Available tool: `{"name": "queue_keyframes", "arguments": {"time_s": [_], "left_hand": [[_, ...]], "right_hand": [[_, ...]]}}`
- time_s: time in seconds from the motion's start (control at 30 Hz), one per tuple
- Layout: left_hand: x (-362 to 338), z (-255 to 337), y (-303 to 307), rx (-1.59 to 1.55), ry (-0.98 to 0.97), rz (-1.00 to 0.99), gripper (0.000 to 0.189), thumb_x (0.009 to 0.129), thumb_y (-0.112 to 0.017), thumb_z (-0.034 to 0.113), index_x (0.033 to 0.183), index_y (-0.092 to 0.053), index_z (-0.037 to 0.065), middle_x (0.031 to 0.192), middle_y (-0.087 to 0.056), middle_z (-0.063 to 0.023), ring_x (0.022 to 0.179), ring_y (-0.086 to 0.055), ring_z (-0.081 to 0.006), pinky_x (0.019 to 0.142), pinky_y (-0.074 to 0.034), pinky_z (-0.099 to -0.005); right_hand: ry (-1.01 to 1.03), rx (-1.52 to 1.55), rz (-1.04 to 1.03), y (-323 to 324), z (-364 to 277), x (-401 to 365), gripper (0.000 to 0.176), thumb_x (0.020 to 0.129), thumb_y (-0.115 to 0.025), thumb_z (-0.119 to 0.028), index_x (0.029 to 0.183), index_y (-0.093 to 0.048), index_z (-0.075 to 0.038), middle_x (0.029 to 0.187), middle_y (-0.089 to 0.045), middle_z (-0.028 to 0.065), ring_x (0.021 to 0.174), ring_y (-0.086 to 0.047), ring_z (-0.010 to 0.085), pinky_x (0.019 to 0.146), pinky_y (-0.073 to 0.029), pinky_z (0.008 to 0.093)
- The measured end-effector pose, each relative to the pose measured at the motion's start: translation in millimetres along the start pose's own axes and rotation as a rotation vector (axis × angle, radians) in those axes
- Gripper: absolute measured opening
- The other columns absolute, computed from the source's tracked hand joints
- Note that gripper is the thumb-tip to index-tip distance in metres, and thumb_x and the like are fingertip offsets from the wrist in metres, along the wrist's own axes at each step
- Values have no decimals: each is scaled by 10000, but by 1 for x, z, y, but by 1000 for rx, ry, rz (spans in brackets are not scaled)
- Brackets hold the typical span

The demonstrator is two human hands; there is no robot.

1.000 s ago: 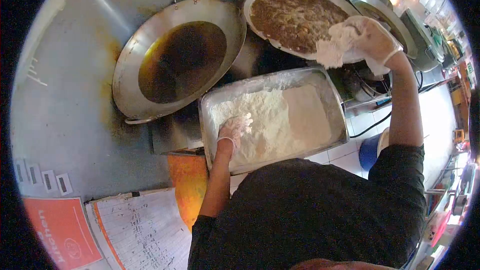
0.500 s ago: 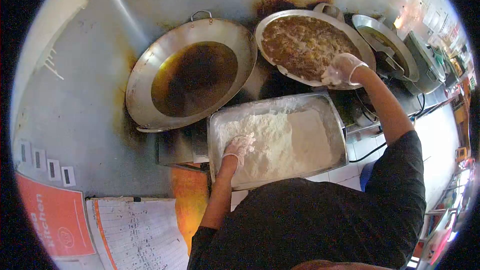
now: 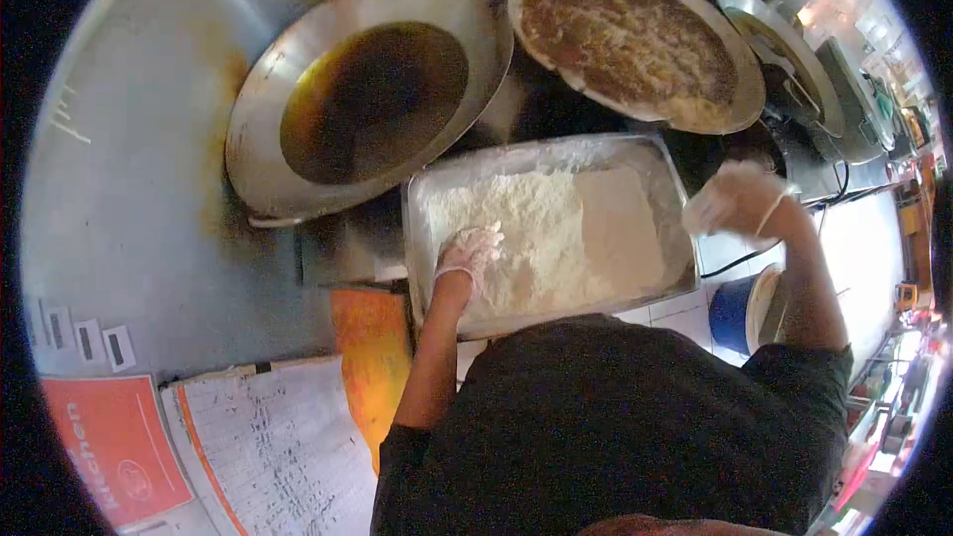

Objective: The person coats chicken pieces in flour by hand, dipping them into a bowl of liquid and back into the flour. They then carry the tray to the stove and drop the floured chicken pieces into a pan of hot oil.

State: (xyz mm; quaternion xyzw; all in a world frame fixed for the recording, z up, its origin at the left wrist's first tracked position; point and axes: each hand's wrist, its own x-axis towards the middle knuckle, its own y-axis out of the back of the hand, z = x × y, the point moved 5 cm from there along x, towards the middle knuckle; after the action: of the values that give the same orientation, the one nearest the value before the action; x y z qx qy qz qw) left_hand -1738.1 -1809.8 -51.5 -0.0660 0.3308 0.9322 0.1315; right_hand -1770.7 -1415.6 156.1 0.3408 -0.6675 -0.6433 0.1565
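Observation:
My left hand (image 3: 471, 250), in a clear glove coated with flour, rests on the flour (image 3: 541, 228) at the left side of a metal tray (image 3: 556, 153). Its fingers point up and right; whether they hold anything is unclear. My right hand (image 3: 733, 202), gloved too, is just past the tray's right edge, below the frying pan (image 3: 747, 99), and is smeared by motion. Bubbling brown oil with food (image 3: 635, 40) fills that pan. To its left, a wide wok (image 3: 256, 139) holds still, dark oil (image 3: 382, 104).
A third pan (image 3: 829, 89) and a grey lidded pot (image 3: 856, 104) stand at the upper right. Below my right hand is a blue bucket (image 3: 733, 316). Written sheets (image 3: 278, 437), an orange stained cloth or sheet (image 3: 369, 357) and a red sign (image 3: 109, 437) lie at the lower left.
My right hand has moved from the frying pan's lower right rim down and right, past the tray's edge. My left hand stays in the flour. The view has shifted, and the blue bucket shows more.

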Motion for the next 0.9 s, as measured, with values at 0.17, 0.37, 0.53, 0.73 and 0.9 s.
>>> {"name": "queue_keyframes", "arguments": {"time_s": [0.17, 0.37, 0.53, 0.73, 0.9], "left_hand": [[-12, 3, 6, 243, 29, 18, 411, 883, -478, 195, 1285, -534, 129, 1360, -492, -105, 1275, -410, -304, 1088, -311, -372], [32, -76, -18, 726, -83, -16, 547, 790, -590, 144, 1327, -488, 117, 1367, -476, -120, 1251, -431, -290, 1059, -340, -369], [13, -45, 18, -781, 474, 254, 494, 832, -629, 215, 1302, -516, 112, 1262, -548, -74, 1113, -510, -196, 946, -405, -320], [13, -51, 17, -463, 102, 279, 453, 883, -571, 262, 1310, -514, 125, 1277, -539, -72, 1100, -516, -180, 936, -413, -318], [35, -98, -8, -305, 48, 140, 446, 866, -583, 311, 1262, -556, 108, 1252, -564, -88, 1091, -541, -207, 920, -436, -337]], "right_hand": [[80, 141, -371, -146, -64, 32, 323, 874, -530, -353, 1041, -632, -95, 945, -642, 165, 899, -613, 351, 790, -481, 452], [-29, 596, -283, -188, -98, 129, 564, 846, -590, -460, 1235, -528, -56, 1182, -582, 226, 1070, -575, 373, 929, -440, 438], [28, 228, 144, -208, -131, 173, 719, 782, -677, -421, 1323, -425, -21, 1258, -535, 217, 1154, -529, 352, 999, -397, 418], [-40, 217, -251, -283, -155, 220, 656, 775, -686, -379, 1244, -489, 35, 1248, -542, 235, 1146, -539, 348, 981, -421, 413], [40, 460, -414, -246, -132, 228, 531, 843, -596, -433, 1117, -602, 22, 1168, -590, 246, 1094, -573, 347, 939, -434, 437]]}}
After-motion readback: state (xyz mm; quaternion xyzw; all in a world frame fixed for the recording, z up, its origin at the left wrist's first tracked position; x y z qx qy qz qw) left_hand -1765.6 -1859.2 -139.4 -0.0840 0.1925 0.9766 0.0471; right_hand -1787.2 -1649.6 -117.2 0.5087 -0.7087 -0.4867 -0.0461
